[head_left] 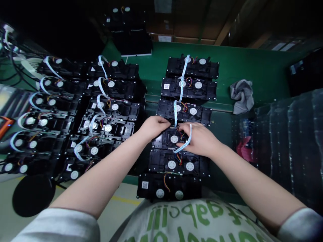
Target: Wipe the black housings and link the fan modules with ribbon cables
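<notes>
A column of black plastic modules with white round discs and coloured wires runs down the middle of the green bench. My left hand (154, 126) rests with fingers curled on the top edge of one black module (169, 138) in that column. My right hand (199, 138) is closed in a pinch on a pale blue flat ribbon cable (187, 141) that loops over its fingers at the same module. Other ribbon cables (182, 79) stand up from the modules farther back.
Two more columns of the same black modules (108, 101) with ribbon cables fill the left side. A crumpled grey cloth (242, 94) lies on the green bench (252, 67) at right. Plastic-wrapped dark stacks (290, 141) stand at far right. A dark round stool (33, 195) is at lower left.
</notes>
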Available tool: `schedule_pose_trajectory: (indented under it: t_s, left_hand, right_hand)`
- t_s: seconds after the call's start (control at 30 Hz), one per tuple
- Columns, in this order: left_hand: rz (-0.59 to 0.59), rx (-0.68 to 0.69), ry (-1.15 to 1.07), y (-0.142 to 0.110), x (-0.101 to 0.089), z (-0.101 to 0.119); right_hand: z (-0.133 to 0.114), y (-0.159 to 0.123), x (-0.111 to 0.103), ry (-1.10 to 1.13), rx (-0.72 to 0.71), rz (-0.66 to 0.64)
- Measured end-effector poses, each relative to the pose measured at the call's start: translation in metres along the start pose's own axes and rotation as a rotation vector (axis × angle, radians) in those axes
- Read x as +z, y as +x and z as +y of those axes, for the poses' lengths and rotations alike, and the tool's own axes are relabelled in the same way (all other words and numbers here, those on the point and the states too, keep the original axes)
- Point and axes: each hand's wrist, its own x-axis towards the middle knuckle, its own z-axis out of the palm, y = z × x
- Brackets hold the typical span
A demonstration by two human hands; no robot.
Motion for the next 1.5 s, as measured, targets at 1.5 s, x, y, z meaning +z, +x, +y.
schedule_pose_trajectory:
  t_s: [1.5]
  left_hand:
    - [-0.019, 0.414, 0.34, 0.014, 0.005, -0.003]
  right_hand:
    - [-0.007, -0.022, 0.028, 0.113, 0.121, 0.352]
